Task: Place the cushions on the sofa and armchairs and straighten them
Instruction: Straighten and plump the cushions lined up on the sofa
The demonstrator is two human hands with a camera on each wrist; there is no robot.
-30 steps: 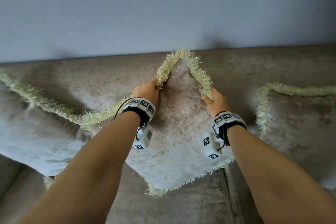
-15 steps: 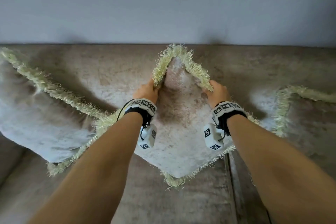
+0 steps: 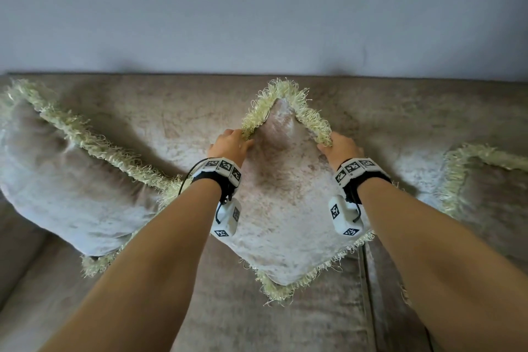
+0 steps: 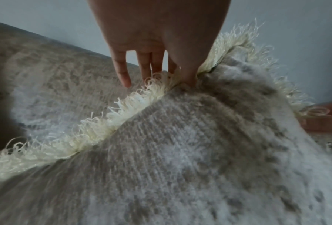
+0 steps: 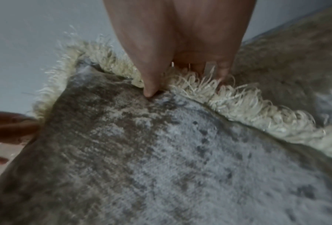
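Note:
A pale grey-beige velvet cushion (image 3: 285, 203) with a cream fringe stands on one corner against the sofa backrest (image 3: 177, 114). Its lowest corner rests on the seat (image 3: 285, 328). My left hand (image 3: 240, 138) pinches the upper-left fringed edge. In the left wrist view the left hand (image 4: 178, 76) has its thumb on the cushion (image 4: 180, 152) front and its fingers behind the fringe. My right hand (image 3: 328, 141) pinches the upper-right edge. The right wrist view shows that hand (image 5: 174, 82) with its thumb pressed into the cushion (image 5: 161, 152) and its fingers behind.
A second fringed cushion (image 3: 65, 180) leans on the backrest at the left, its edge meeting the middle one. A third cushion (image 3: 491, 194) lies at the right, cut off by the frame. A plain grey wall (image 3: 257, 8) rises behind the sofa. A seam (image 3: 367, 294) divides the seat.
The view has levelled and widened, showing more of the left cushion. The middle cushion's lowest corner now sits more directly under its top corner. Both hands keep their pinch.

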